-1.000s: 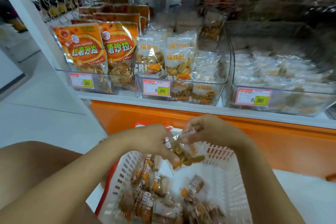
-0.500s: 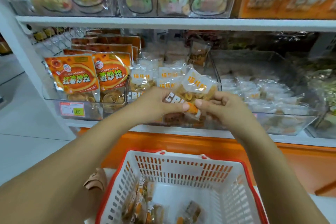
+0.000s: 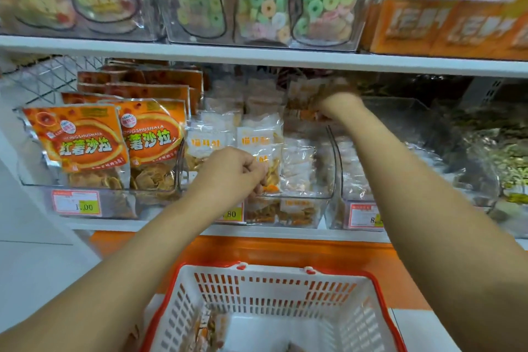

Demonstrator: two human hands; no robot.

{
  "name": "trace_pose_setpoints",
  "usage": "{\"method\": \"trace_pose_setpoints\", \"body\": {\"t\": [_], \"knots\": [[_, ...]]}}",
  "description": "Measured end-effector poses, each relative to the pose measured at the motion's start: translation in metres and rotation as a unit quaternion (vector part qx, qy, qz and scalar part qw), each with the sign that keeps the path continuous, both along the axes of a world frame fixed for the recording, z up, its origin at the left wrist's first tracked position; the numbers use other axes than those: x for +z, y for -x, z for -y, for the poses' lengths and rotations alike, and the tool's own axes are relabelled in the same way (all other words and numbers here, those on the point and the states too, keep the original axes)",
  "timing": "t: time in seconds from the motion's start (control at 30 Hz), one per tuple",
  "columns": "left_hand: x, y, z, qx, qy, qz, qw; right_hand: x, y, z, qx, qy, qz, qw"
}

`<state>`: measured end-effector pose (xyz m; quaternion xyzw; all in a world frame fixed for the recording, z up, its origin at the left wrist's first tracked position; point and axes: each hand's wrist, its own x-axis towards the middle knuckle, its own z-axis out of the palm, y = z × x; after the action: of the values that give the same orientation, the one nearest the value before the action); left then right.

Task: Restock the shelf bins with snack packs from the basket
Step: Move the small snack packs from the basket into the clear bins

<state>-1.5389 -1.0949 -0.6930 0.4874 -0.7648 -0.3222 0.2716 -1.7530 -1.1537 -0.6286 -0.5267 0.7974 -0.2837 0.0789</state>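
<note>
1. The left hand has its fingers curled onto a clear crinkly snack pack with a white label, which stands near the front of the middle clear plastic shelf bin.
2. The right hand is at the bin's far end. It is blurred, so I cannot tell how its fingers lie.
3. The pack looks light, soft-walled and slippery, its contents probably brittle, so it is best pinched at the sealed top edge and not squeezed.
4. A few more packs lie in the white, red-rimmed plastic basket.

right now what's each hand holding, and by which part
The left hand pinches a clear snack pack by its lower part in the middle bin. The right hand is deep in that bin, too blurred to tell a hold.
</note>
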Motion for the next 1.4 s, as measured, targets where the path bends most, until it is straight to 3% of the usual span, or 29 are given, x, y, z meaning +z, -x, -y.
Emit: {"method": "trace_pose_setpoints", "body": {"t": [0.17, 0.37, 0.47, 0.63, 1.03, 1.2, 1.3, 1.4], "knots": [[0.002, -0.001, 0.001, -0.007, -0.013, -0.012, 1.0, -0.013, -0.001, 0.042, -0.016, -0.033, -0.006, 0.999], [0.003, -0.002, 0.002, -0.011, -0.02, -0.004, 1.0, -0.024, -0.004, 0.048, -0.052, 0.075, -0.007, 0.996], [0.002, -0.002, 0.003, -0.015, -0.019, -0.009, 1.0, -0.033, -0.008, 0.053, -0.049, 0.019, -0.048, 0.997], [0.003, -0.003, 0.001, -0.017, -0.014, -0.006, 1.0, -0.044, -0.016, 0.046, 0.055, -0.086, -0.149, 0.984], [0.006, 0.0, -0.001, -0.018, -0.008, 0.0, 1.0, -0.048, -0.007, 0.06, 0.083, -0.084, -0.232, 0.965], [0.008, 0.0, -0.003, -0.021, -0.014, -0.002, 1.0, -0.044, -0.012, 0.048, 0.075, -0.104, -0.225, 0.966], [0.006, -0.003, -0.007, -0.027, 0.004, 0.006, 1.0, -0.035, -0.018, 0.02, 0.109, -0.065, -0.22, 0.967], [0.002, -0.009, -0.015, -0.031, 0.046, 0.019, 0.998, -0.033, -0.02, -0.021, 0.098, 0.036, -0.171, 0.98]]}}
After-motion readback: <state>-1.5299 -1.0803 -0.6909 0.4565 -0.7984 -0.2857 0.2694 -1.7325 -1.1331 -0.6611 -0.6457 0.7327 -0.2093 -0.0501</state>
